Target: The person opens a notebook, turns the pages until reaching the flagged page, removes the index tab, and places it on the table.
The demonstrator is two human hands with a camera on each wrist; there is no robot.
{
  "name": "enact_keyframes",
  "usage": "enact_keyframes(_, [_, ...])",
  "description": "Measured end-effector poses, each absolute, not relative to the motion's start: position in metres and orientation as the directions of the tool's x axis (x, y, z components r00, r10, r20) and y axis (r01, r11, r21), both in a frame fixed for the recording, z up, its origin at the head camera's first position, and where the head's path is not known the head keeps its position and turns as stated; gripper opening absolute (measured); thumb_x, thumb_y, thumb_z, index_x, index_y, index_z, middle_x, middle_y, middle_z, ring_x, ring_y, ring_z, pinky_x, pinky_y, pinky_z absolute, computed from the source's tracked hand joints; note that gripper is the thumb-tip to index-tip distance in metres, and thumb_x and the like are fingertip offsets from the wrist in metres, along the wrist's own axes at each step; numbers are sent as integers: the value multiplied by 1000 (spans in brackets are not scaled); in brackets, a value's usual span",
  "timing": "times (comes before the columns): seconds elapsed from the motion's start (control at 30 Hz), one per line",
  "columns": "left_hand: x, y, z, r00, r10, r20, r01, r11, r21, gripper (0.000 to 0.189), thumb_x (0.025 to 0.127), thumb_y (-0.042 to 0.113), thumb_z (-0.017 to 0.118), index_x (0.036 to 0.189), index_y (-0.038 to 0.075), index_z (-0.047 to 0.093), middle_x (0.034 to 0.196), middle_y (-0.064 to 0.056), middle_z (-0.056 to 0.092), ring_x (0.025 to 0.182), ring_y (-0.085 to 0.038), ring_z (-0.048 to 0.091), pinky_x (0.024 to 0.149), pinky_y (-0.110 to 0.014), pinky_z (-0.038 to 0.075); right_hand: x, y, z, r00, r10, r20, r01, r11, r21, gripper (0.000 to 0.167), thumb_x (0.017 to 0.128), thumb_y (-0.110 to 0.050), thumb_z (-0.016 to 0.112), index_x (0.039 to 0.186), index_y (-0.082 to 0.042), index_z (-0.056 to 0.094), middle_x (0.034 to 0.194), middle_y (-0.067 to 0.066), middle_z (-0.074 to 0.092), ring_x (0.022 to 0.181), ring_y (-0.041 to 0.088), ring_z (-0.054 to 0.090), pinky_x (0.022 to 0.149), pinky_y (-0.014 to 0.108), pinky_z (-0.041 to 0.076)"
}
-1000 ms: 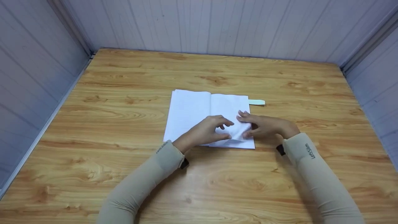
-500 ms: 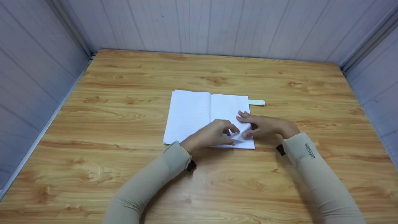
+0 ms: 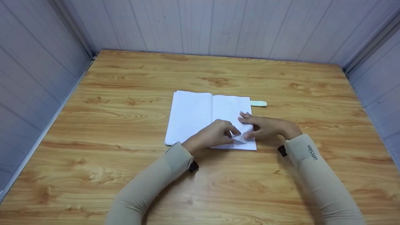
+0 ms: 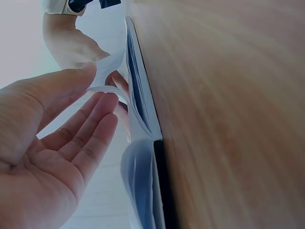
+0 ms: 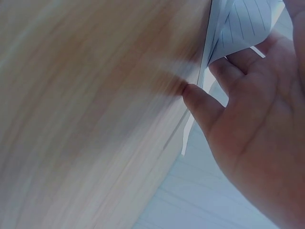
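An open notebook (image 3: 190, 115) with white lined pages lies on the table. My left hand (image 3: 215, 134) reaches over its lower right part. In the left wrist view, thumb and fingertips of that hand (image 4: 62, 119) pinch the edge of a raised page (image 4: 112, 64). At the right edge of the notebook is my right hand (image 3: 268, 126), its thumb and fingers around the same buckled page (image 5: 248, 26). In the right wrist view the little finger of the right hand (image 5: 257, 114) reaches down towards the tabletop. Part of the page corner is hidden by the hands.
A pale green strip (image 3: 258, 103) sticks out from the notebook's upper right edge. The wood-grain table (image 3: 125, 93) is bordered by white panel walls (image 3: 200, 28) at the back and sides. Both forearms wear beige sleeves with small dark wrist cameras.
My left hand has moved right and slightly towards me over the notebook, and its thumb and fingers have closed on the page. The right hand has stayed in place.
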State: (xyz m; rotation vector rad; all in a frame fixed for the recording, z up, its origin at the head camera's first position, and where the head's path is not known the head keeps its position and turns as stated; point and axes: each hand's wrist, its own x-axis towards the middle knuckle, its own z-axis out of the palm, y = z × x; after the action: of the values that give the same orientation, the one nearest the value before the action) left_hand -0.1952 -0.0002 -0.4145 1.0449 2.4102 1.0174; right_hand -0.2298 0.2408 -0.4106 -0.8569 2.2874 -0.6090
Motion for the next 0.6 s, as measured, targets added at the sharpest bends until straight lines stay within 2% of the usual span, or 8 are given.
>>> enact_keyframes(0.33, [-194,-3,-413,-683,730,10,514,471,717,27,86,3,68,112,5,72,109,-9,71,97,-17,67,84,-23,54,-229,241,-410,-625,-681,-383,-402,701,-589,86,87,-43,67,153,-9,23,163,8,4,150,30,1,119,52,14])
enact_keyframes(0.6, [-193,-7,-412,-679,728,93,554,426,716,27,87,1,65,114,2,70,109,-10,71,95,-19,67,85,-25,54,-229,243,-406,-687,-657,-311,-398,697,-596,108,80,-43,74,155,-8,5,162,13,-10,149,34,-9,118,59,6])
